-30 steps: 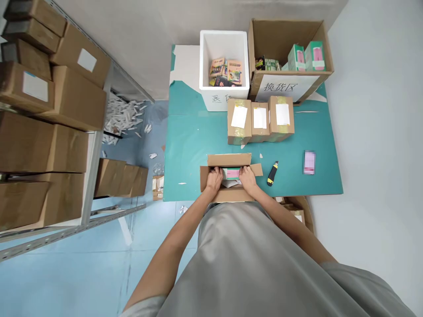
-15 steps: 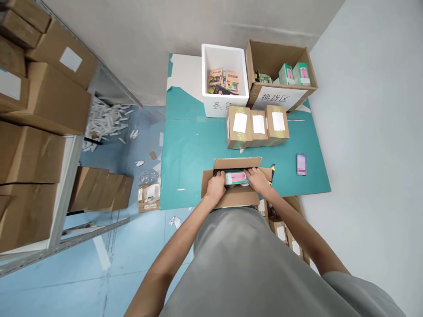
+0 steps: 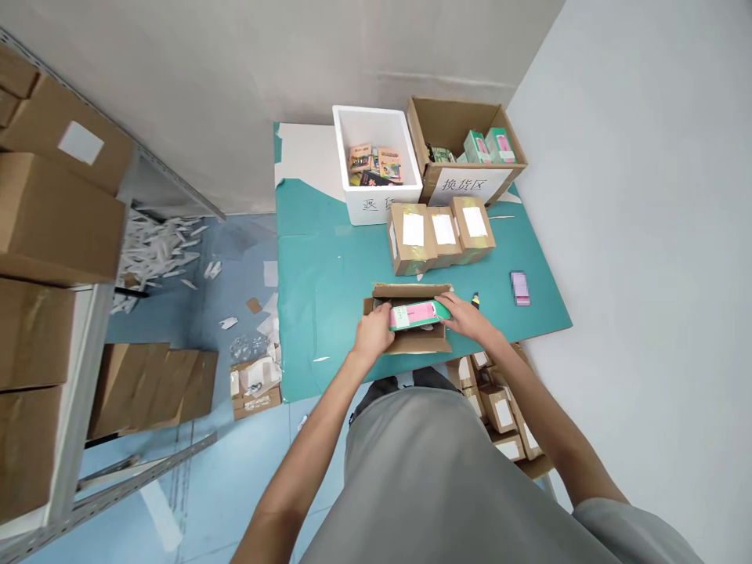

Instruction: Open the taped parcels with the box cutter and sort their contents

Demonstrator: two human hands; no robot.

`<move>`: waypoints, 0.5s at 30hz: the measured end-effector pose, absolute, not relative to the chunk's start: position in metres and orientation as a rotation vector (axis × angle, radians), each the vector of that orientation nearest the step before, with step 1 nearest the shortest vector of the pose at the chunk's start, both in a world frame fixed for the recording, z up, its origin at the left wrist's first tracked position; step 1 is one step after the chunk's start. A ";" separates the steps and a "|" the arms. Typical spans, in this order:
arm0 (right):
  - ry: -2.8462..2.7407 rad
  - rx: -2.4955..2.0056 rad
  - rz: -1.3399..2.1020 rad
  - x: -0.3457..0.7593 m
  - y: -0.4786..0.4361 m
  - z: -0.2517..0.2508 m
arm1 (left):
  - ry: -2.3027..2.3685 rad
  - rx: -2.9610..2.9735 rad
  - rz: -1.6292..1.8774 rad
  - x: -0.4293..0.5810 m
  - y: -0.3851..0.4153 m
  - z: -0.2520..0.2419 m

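Note:
A green and pink product box (image 3: 418,314) is held between my two hands, over an opened cardboard box (image 3: 420,341) with its flaps spread. My left hand (image 3: 374,330) grips the product box's left end, and my right hand (image 3: 462,315) has its fingers on the right end. The product box tilts a little, right end higher. What lies beneath it inside the cardboard box is mostly hidden. A box cutter (image 3: 475,300) with a black and yellow handle lies just beyond my right hand.
Three taped cartons (image 3: 413,254) stand behind the opened box. Further back are a white foam bin (image 3: 376,205) of small colourful packs and a large carton (image 3: 470,185) with similar green boxes. A phone-like item (image 3: 520,288) lies right on the green table (image 3: 317,313). Shelves (image 3: 88,337) stand left.
Both hands have lifted the product box up out of the cardboard box, and it now tilts. The camera view has shifted somewhat.

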State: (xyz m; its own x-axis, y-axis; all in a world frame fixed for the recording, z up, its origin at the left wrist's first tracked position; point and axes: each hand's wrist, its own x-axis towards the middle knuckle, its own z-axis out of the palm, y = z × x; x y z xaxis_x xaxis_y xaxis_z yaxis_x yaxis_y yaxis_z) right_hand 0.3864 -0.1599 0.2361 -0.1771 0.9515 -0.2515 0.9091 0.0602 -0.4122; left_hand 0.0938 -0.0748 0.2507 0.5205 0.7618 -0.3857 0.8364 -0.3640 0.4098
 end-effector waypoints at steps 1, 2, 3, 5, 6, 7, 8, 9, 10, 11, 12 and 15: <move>-2.193 -1.951 0.787 0.388 -0.158 0.237 | 1.290 2.197 -0.156 0.094 -0.073 0.251; -2.160 -1.937 0.823 0.390 -0.155 0.239 | 1.284 2.193 -0.136 0.094 -0.072 0.252; -2.126 -1.916 0.856 0.393 -0.152 0.241 | 1.283 2.182 -0.118 0.094 -0.071 0.254; -2.060 -1.857 0.900 0.399 -0.145 0.248 | 1.302 2.138 -0.083 0.093 -0.069 0.257; -2.030 -1.826 0.914 0.402 -0.141 0.252 | 1.320 2.104 -0.060 0.092 -0.068 0.259; -2.001 -1.796 0.923 0.405 -0.136 0.256 | 1.340 2.062 -0.025 0.091 -0.067 0.260; -1.971 -1.767 0.927 0.408 -0.131 0.261 | 1.359 2.014 0.021 0.090 -0.067 0.261; -1.938 -1.738 0.927 0.410 -0.126 0.266 | 1.373 1.959 0.078 0.089 -0.066 0.261; -1.899 -1.710 0.925 0.412 -0.120 0.271 | 1.382 1.895 0.147 0.089 -0.067 0.261; -1.853 -1.680 0.921 0.413 -0.114 0.276 | 1.380 1.820 0.232 0.090 -0.067 0.259; -1.802 -1.646 0.918 0.415 -0.106 0.282 | 1.369 1.730 0.333 0.092 -0.068 0.257; -1.664 -1.514 0.915 0.418 -0.079 0.303 | 1.277 1.380 0.681 0.107 -0.075 0.250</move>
